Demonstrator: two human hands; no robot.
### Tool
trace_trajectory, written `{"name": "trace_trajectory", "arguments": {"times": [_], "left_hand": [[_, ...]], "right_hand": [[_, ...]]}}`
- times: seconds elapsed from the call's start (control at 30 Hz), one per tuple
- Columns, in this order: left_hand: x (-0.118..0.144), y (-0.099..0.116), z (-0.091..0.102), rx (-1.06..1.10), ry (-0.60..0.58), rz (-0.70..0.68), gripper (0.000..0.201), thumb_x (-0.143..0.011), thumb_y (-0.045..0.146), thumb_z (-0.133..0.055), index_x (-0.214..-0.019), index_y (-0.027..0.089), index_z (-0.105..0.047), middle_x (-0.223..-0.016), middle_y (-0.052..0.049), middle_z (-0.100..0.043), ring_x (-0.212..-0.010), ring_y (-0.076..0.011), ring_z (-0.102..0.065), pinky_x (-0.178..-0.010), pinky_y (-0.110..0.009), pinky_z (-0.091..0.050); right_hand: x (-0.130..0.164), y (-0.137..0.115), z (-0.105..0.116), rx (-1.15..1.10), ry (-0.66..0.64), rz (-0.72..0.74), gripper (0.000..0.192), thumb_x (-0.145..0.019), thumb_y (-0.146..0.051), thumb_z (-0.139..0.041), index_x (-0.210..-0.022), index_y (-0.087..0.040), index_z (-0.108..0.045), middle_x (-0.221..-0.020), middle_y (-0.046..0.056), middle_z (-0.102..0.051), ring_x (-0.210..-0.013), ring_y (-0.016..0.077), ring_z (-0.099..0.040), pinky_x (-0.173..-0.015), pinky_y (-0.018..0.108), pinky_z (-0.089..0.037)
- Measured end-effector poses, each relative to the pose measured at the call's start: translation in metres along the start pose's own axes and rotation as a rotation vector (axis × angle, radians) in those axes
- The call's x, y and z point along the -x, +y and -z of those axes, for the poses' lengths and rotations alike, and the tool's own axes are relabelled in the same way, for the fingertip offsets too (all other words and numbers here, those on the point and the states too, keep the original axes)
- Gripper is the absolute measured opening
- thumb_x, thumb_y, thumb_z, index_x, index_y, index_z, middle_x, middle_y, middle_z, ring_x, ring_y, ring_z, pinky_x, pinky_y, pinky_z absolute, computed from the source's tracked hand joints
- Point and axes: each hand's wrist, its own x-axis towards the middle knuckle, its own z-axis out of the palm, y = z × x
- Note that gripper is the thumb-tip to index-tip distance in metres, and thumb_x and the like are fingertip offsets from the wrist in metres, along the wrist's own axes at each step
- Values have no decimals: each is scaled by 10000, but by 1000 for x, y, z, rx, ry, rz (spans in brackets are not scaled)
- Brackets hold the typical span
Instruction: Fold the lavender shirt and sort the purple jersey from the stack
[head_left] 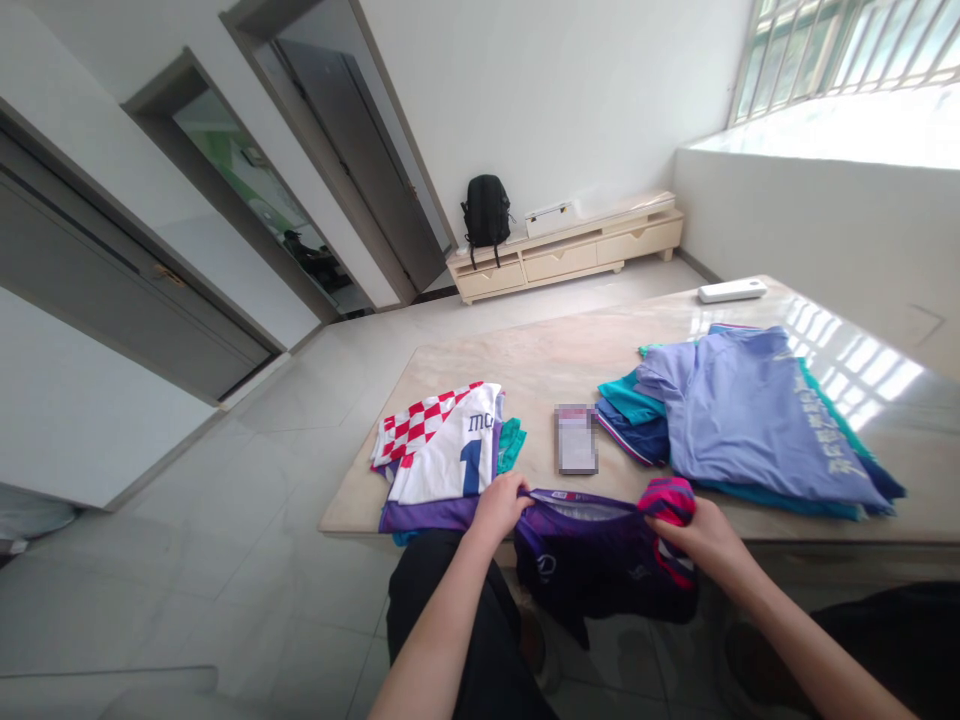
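Both hands grip a purple jersey (600,550) at the near edge of the tabletop (570,360). Left hand (501,505) closed on the jersey's left end, fingers curled over the top hem. Right hand (705,535) closed on the right end, where a pink-and-blue striped sleeve (669,498) is bunched above the knuckles. Top hem stretched between the two hands along the tabletop edge; the rest of the jersey hangs below the edge over the person's lap, a pale crest showing on the hanging part. Left of the jersey, touching the left hand: a folded stack (442,455), white shirt with a blue number on top, red-and-white checks at its far end, purple and teal layers under it. Just beyond the jersey, mid-tabletop: a small blurred card or phone (576,438), lying flat; cannot tell which. Right of the jersey and farther back: a loose pile (750,415) with a lavender shirt spread on top, teal and dark blue pieces poking out beneath. Far beyond the jersey, at the tabletop's back edge: a white remote (732,291). Well past the tabletop, a low cabinet (570,255) against the wall with a black backpack (486,212) on it.
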Motion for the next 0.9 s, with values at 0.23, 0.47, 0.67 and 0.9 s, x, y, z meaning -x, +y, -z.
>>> {"name": "trace_trajectory", "arguments": {"times": [0.23,0.47,0.67,0.9], "left_hand": [[0,1,1,-10,-11,6,68,-848,180,-728,-905,204,-700,-985,-44,-704,-968,-216,-660,-810,-276,-474],[0,2,0,-6,-25,9,68,-862,197,-713,-927,210,-697,-1004,-45,-713,-979,-220,-664,-825,-283,-476],[0,2,0,2,-26,9,70,-862,196,-714,-928,213,-695,-1007,-42,-716,-977,-217,-665,-828,-282,-475],[-1,2,-1,9,-21,7,63,-863,182,-701,-918,210,-692,-999,-45,-717,-972,-221,-662,-831,-289,-472]], "right_hand": [[2,4,0,36,-1,12,340,-690,-370,-661,-946,-159,-736,-890,84,-776,-867,302,-712,-838,392,-521],[10,-11,-6,17,-16,40,479,-723,-294,-631,-1184,-165,-617,-989,62,-757,-912,253,-706,-851,331,-522],[9,-3,-11,21,-63,21,572,-679,-253,-573,-1241,-148,-590,-1008,71,-761,-906,251,-721,-846,323,-538],[17,-4,-20,267,-172,12,305,-703,-257,-581,-971,-180,-703,-882,59,-756,-833,256,-697,-724,306,-461]]}}
